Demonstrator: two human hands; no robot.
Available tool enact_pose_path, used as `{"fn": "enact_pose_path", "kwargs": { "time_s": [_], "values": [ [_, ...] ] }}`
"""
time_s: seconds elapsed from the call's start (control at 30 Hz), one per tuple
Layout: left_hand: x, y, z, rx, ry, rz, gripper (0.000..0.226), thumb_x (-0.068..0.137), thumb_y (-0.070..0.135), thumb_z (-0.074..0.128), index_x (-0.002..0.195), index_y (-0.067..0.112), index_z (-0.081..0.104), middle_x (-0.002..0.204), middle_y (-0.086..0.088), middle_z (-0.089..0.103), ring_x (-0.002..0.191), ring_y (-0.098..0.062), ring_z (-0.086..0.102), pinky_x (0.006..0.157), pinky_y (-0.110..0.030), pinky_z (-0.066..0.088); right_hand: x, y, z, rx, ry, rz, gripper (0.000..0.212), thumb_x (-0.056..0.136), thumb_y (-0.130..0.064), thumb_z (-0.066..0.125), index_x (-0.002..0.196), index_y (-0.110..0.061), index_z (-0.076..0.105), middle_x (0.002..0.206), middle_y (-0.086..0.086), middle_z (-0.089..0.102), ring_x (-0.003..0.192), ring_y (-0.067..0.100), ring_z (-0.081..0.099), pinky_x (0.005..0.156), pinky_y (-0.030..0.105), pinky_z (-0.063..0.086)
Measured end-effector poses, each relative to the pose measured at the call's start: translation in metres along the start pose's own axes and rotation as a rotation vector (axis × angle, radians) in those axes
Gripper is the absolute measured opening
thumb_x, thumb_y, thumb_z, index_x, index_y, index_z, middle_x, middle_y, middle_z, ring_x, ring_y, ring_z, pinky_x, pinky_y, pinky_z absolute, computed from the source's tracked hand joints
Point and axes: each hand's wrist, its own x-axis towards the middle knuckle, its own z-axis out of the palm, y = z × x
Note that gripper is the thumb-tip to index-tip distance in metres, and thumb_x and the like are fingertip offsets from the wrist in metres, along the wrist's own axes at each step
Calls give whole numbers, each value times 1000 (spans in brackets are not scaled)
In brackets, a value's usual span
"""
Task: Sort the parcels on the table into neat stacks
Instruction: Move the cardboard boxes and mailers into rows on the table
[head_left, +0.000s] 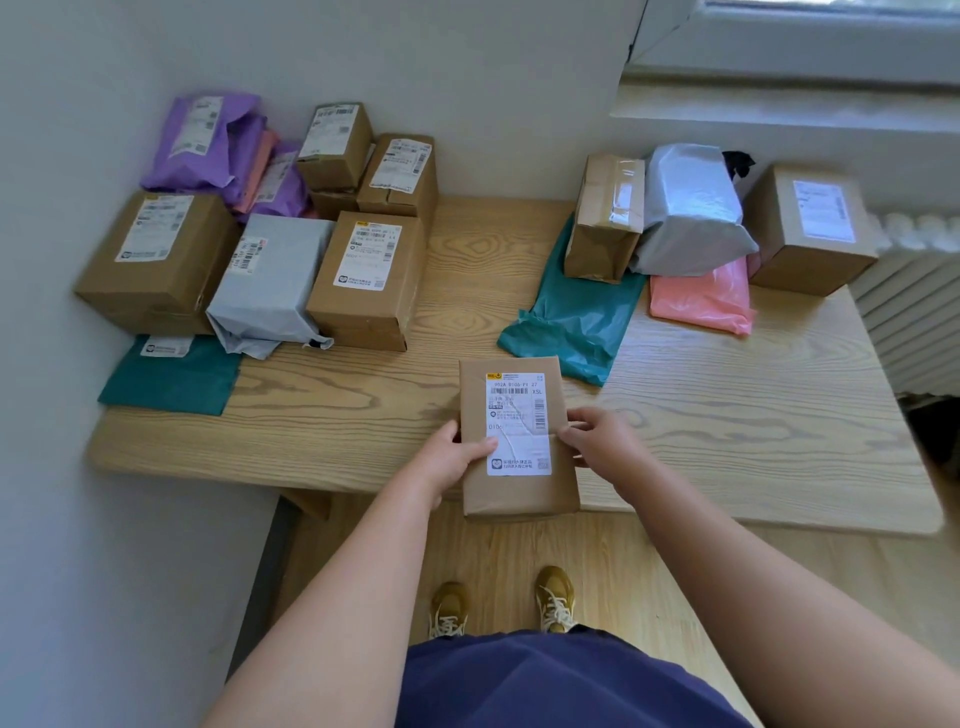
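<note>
A flat brown parcel with a white label is held over the table's front edge. My left hand grips its left side, thumb on the label. My right hand grips its right side. On the left of the wooden table stand several cardboard boxes, a grey mailer, purple mailers and a green mailer. On the right lie a taped brown parcel on a green bag, a grey bag, a pink bag and a cardboard box.
A white wall runs along the left and back. A window sill sits at the upper right, with a white radiator beside the table's right end. My feet in tan shoes stand on the wooden floor below the table edge.
</note>
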Motion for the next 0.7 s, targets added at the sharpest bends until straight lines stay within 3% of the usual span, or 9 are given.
{"fn": "enact_pose_path", "kwargs": {
  "time_s": [0.1, 0.23, 0.37, 0.47, 0.53, 0.6, 0.7],
  "values": [
    [-4, -3, 1, 24, 2, -12, 44, 93, 26, 69, 131, 10, 54, 113, -1, 69, 99, -13, 66, 85, -27, 51, -3, 5, 1, 14, -38, 39, 25, 102, -26, 53, 122, -14, 61, 109, 5, 68, 102, 27, 66, 96, 46, 54],
    [-6, -9, 2, 24, -31, -48, 49, 94, 38, 65, 134, 12, 55, 122, -2, 69, 107, -14, 65, 92, -26, 49, -3, 16, 2, 62, -114, 124, 35, 101, -48, 46, 123, -25, 61, 115, -2, 68, 104, 27, 67, 98, 51, 53],
    [-6, -7, 4, -19, -64, -58, 41, 92, 44, 66, 126, 23, 56, 110, 8, 70, 102, -8, 64, 88, -26, 49, -8, 20, 1, 166, -127, 147, 34, 97, -54, 51, 116, -29, 62, 112, -4, 69, 102, 24, 68, 93, 46, 56],
    [0, -3, 9, -34, -91, -45, 69, 74, 57, 76, 135, 31, 54, 114, 11, 72, 111, -13, 63, 105, -38, 44, -14, 28, -7, 296, -72, 150, 39, 93, -52, 61, 119, -22, 61, 114, -1, 69, 104, 22, 67, 84, 41, 58],
    [2, 3, 16, -55, -139, -35, 81, 65, 55, 77, 139, 38, 50, 117, 12, 72, 111, -13, 63, 95, -36, 48, -19, 34, -14, 421, -20, 143, 43, 92, -51, 64, 121, -19, 63, 117, -1, 69, 106, 22, 66, 79, 37, 55],
    [5, 10, 27, -32, -210, -40, 82, 64, 46, 78, 140, 40, 48, 118, 11, 71, 95, -8, 67, 80, -31, 48, -26, 42, -23, 527, 65, 136, 37, 92, -49, 63, 117, -21, 66, 116, -1, 70, 105, 21, 66, 79, 35, 52],
    [11, 24, 57, 61, -327, -51, 80, 71, 27, 81, 142, 35, 46, 116, 9, 72, 82, -4, 72, 72, -26, 52, -43, 64, -42, 702, 183, 127, 28, 96, -44, 60, 110, -22, 69, 110, 0, 71, 97, 18, 66, 79, 32, 52]
  ]
}}
